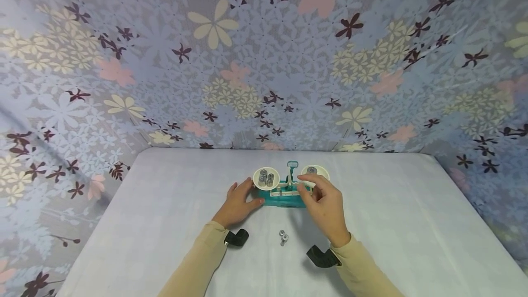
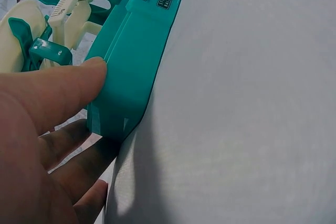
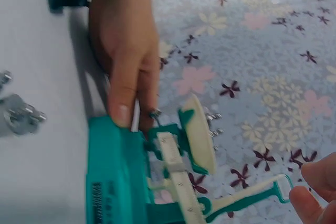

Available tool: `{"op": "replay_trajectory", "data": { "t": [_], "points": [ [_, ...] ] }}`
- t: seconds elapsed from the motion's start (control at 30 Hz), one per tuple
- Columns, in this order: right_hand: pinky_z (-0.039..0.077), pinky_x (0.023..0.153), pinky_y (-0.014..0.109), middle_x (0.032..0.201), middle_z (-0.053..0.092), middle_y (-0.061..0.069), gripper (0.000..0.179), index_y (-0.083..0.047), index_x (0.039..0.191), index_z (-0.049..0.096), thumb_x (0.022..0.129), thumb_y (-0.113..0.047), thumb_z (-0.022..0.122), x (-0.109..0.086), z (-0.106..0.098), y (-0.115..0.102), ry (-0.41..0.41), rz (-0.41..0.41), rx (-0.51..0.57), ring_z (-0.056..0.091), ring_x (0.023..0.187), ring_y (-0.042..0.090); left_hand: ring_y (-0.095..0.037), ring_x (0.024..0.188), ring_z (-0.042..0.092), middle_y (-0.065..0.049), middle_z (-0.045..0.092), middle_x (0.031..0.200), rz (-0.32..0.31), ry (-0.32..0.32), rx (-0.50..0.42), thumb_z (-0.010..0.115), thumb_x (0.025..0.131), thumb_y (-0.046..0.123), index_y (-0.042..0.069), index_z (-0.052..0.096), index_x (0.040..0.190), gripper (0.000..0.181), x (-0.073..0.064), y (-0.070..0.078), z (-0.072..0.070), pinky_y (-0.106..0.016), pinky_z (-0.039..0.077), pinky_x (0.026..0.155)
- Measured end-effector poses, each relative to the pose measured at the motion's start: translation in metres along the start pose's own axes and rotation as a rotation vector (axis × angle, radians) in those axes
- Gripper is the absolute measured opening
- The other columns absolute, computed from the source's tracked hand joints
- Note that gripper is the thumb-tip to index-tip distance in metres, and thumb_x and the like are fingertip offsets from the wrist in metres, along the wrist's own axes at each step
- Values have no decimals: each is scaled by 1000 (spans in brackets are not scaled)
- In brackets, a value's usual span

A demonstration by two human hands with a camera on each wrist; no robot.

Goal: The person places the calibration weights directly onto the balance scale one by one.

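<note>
A teal and cream balance scale (image 1: pixel 284 200) stands on the table, labelled "student balance" in the left wrist view. My left hand (image 1: pixel 237 205) grips the left end of its base, thumb on the near side and fingers round the end. Several metal weights (image 1: pixel 266 178) sit in the cream left pan (image 1: pixel 256 178). The right pan (image 1: pixel 323 171) holds at least one metal weight (image 1: pixel 312 170). In front of that pan hovers my right hand (image 1: pixel 326 205), thumb and index finger bent and apart, nothing visible between them. Beside its fingertips in the right wrist view is the scale's upright pointer (image 3: pixel 247 198).
A few small metal weights (image 1: pixel 283 237) lie on the white-covered table (image 1: pixel 165 223) in front of the scale, between my forearms. Behind the table rises a floral-patterned backdrop (image 1: pixel 247 81). Each wrist carries a black camera mount (image 1: pixel 321 257).
</note>
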State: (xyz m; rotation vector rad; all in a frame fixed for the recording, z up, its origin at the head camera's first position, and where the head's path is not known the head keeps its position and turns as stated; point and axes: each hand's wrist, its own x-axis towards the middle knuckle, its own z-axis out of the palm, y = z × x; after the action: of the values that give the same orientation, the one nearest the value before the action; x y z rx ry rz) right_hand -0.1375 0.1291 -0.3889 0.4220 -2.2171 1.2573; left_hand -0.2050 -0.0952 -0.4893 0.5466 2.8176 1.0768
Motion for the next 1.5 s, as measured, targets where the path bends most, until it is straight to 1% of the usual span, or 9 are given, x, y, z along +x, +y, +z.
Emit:
{"op": "replay_trajectory", "data": {
  "t": [0.23,0.4,0.6,0.73,0.83,1.03,1.17,1.3,1.5],
  "points": [
    [28,39,20,55,37,-1,23,-7,102,68,81,2,68,-11,5,1,-37,29,24,29,43,8,-24,137,27,-12,34,146,-1,7,17,58,89,42,6,33,143,69,1,-1,2,-42,6,115],
    [29,38,19,55,37,-1,22,-5,101,68,80,2,69,-20,5,1,-83,27,49,30,44,7,-24,137,27,-12,34,147,0,0,7,57,89,42,4,32,143,70,-1,-1,1,-43,6,114],
    [30,37,18,57,40,-2,22,-6,99,69,79,2,70,-31,8,-1,-142,110,60,31,43,5,-24,137,26,-11,34,146,-2,-2,1,58,89,40,5,33,143,69,-2,1,1,-43,5,114],
    [29,36,18,53,37,-4,23,-16,99,69,79,-4,72,-43,15,17,-167,158,50,30,42,4,-23,137,26,-11,34,146,-6,-2,2,57,89,41,5,33,143,69,-2,1,1,-43,5,114],
    [30,36,19,53,37,-7,22,-22,100,68,81,-12,72,-53,18,31,-193,164,60,31,42,3,-24,137,27,-11,34,146,-9,-3,2,57,89,41,4,32,143,70,-2,1,1,-43,5,114],
    [32,36,19,54,38,-9,21,-27,100,68,82,-16,72,-64,16,32,-230,184,88,32,42,2,-23,137,26,-12,33,147,-4,-7,2,57,90,42,4,32,144,71,-1,-1,1,-43,5,115],
    [32,36,18,52,37,-9,21,-23,99,68,81,-13,72,-70,17,33,-255,216,78,32,42,1,-24,137,27,-13,33,147,-7,-5,-3,57,89,42,4,31,144,71,0,-2,1,-42,5,115],
    [32,36,19,50,37,-5,21,-14,98,69,78,-5,73,-75,20,34,-293,258,86,32,42,2,-24,137,26,-13,33,147,-11,-5,1,57,90,42,3,31,144,72,0,-1,1,-42,4,115],
    [32,37,18,49,39,-4,20,-17,98,69,79,-10,73,-79,23,36,-369,365,77,33,40,3,-24,137,26,-13,32,147,-10,-7,3,56,90,43,3,30,144,72,-1,0,0,-42,4,115]
  ]
}}
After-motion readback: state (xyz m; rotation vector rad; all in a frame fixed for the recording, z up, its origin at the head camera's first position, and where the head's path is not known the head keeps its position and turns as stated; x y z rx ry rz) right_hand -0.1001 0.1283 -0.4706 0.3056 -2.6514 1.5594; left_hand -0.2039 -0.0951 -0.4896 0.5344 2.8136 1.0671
